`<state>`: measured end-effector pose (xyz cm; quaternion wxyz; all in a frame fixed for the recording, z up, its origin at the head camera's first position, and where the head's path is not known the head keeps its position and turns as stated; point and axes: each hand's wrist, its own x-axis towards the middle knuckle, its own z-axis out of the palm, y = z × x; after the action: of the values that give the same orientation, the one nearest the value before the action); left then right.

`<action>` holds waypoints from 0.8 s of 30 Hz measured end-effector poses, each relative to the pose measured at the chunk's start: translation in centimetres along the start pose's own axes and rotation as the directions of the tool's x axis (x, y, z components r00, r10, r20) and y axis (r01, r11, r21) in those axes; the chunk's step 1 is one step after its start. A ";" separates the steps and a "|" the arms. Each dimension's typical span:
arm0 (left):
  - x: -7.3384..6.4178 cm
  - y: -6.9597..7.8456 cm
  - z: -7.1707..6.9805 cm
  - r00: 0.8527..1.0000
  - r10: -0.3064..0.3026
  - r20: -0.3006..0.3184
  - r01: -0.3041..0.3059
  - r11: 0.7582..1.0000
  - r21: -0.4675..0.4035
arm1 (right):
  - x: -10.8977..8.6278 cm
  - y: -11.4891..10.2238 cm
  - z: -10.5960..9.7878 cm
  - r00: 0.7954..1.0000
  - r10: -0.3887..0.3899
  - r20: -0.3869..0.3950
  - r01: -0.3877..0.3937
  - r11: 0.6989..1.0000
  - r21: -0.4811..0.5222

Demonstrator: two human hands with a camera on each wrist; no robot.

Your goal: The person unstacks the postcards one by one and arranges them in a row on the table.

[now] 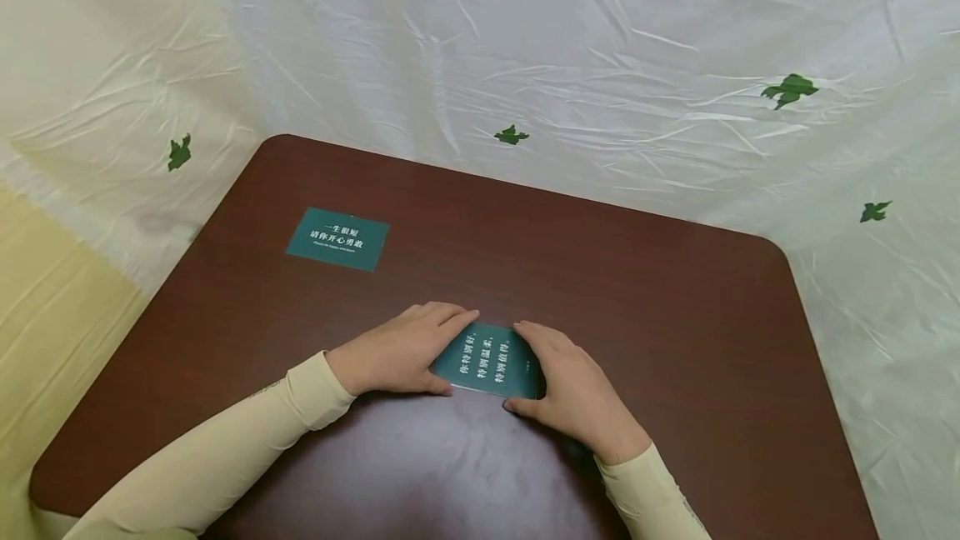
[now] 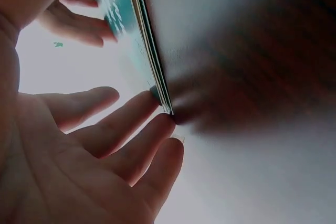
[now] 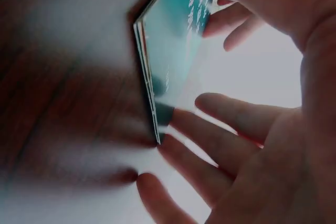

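A small stack of green cards (image 1: pixel 487 361) with white Chinese lettering lies on the table, its text turned sideways in the head view. My left hand (image 1: pixel 408 348) holds the stack's left end, thumb at the near edge and fingertips at the far side. From the right, my right hand (image 1: pixel 581 382) grips the opposite end the same way. In the left wrist view, the layered edges of the cards (image 2: pixel 149 45) run down to the fingertips. The right wrist view shows the cards (image 3: pixel 170 61) with their edges nearly flush and fingertips at the far corner.
Another green card (image 1: pixel 337 261) with white text lies flat toward the table's back left. The dark brown table (image 1: pixel 637 290) has rounded corners. White cloth (image 1: pixel 450 40) with green leaf shapes hangs behind it and along the sides.
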<state>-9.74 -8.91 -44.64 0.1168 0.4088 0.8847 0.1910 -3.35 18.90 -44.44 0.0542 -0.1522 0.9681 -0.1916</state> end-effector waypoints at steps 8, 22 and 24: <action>-0.3 0.0 0.4 0.999 0.040 -0.033 -0.040 0.999 0.007 | -0.4 0.1 0.2 1.000 0.008 -0.011 -0.008 1.000 0.022; -0.4 -0.7 -0.5 1.000 0.006 -0.017 -0.007 0.999 -0.052 | 0.6 -0.6 -0.5 0.998 -0.057 -0.011 0.057 0.998 -0.033; -0.4 -1.0 -0.9 1.000 0.000 -0.018 -0.001 0.999 -0.052 | 1.1 -0.8 -0.8 0.997 -0.075 -0.014 0.074 0.997 -0.034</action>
<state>-10.49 -9.97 -44.22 0.1193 0.4040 0.8805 0.2175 -4.28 18.16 -43.50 0.0369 -0.1876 0.9652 -0.1785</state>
